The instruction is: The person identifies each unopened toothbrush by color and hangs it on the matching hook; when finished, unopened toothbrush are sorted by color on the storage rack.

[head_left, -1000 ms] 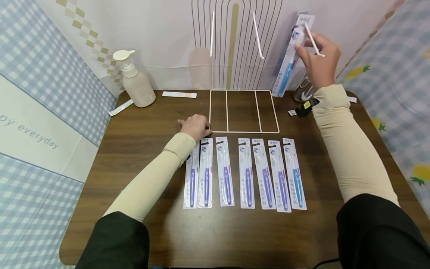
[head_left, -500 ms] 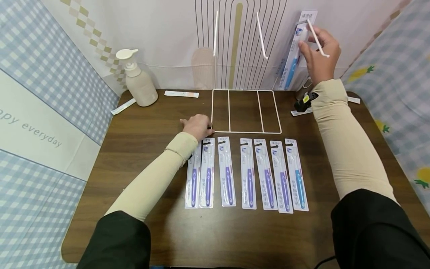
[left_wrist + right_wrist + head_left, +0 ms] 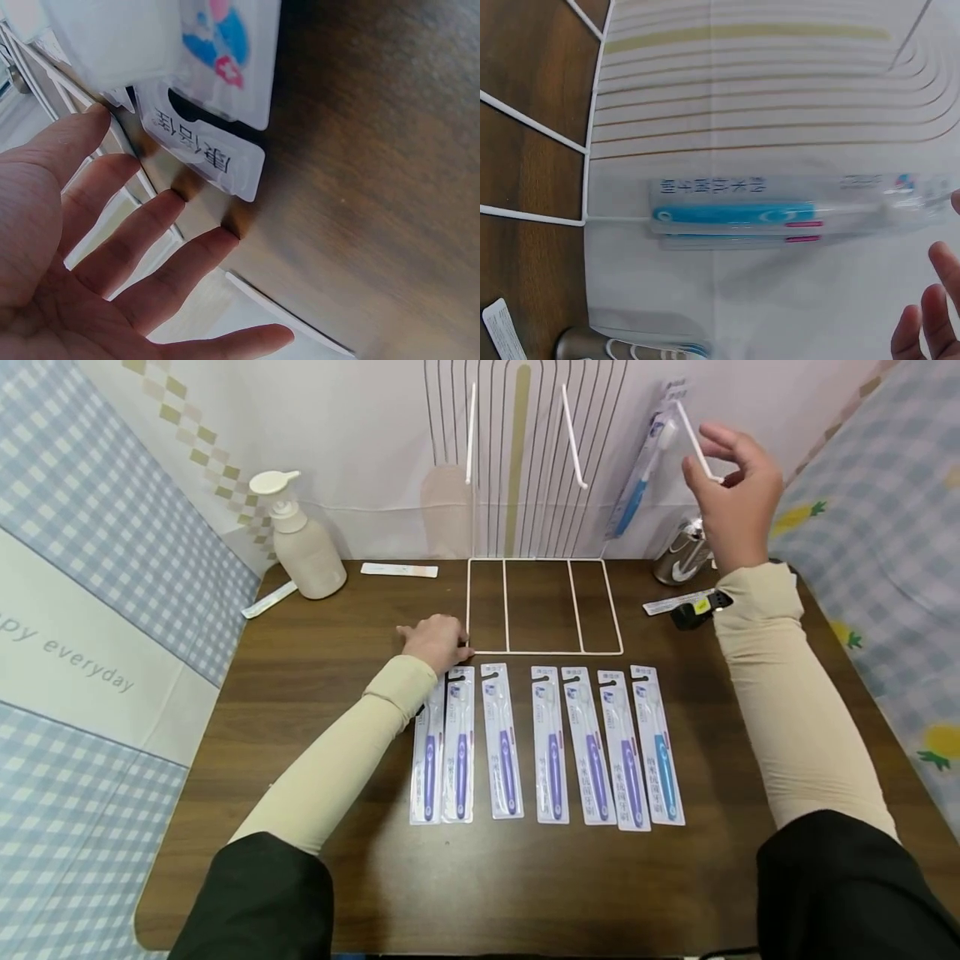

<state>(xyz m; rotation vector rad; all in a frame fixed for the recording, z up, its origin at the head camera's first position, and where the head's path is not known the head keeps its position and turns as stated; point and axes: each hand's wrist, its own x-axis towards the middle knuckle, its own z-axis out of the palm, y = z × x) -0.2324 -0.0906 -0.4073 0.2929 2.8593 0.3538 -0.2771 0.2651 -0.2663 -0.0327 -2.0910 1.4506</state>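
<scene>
A packaged blue toothbrush (image 3: 636, 493) hangs on the right white hook (image 3: 696, 443) of the wire rack; the right wrist view shows blue toothbrush packs (image 3: 735, 214), one behind another. My right hand (image 3: 742, 497) is around the hook's outer end, thumb and fingers apart, away from the packs. In the right wrist view only its fingertips (image 3: 949, 274) show at the edge. My left hand (image 3: 435, 643) rests at the front left corner of the rack's white base (image 3: 546, 653), fingers spread in the left wrist view. Beneath its wrist, a toothbrush pack (image 3: 202, 154) lies on the table.
Several packaged toothbrushes (image 3: 551, 747) lie in a row before the rack, mostly purple, one blue. A pump bottle (image 3: 309, 547) stands at the back left, a shiny metal cup (image 3: 681, 553) at the back right. Two bare hooks (image 3: 573, 439) jut out farther left.
My right hand pinched the blue toothbrush pack on the right hook, moved it back along the hook, let go and drew away to the right. The left hand stays in place.
</scene>
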